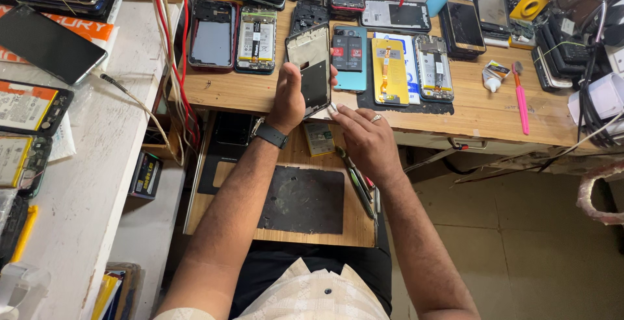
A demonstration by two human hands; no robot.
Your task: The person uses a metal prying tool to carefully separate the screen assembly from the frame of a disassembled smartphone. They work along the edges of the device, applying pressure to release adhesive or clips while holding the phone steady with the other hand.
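Phone frame, stripped and open-backed, is held upright over the front edge of the wooden table, just in front of the row of opened phones laid along it. Left hand grips the frame from below and along its left side, thumb up one edge and fingers wrapped round the far edge, so the fingers are closed on it. Wrist with a dark watch is bent back, forearm rising from the lap. Right hand lies palm down just right of the frame's lower corner, fingers extended and held close together, tips touching or nearly touching that corner; which, cannot be told. A ring shows on one finger.

Judged from its look, the frame is light, thin and stiff but easily bent or cracked, with smooth edges that could slip; hold is best taken along the long side rails, not across the hollow middle.

Below the frame, a dark mat lies on a pull-out board, with tweezers beside it
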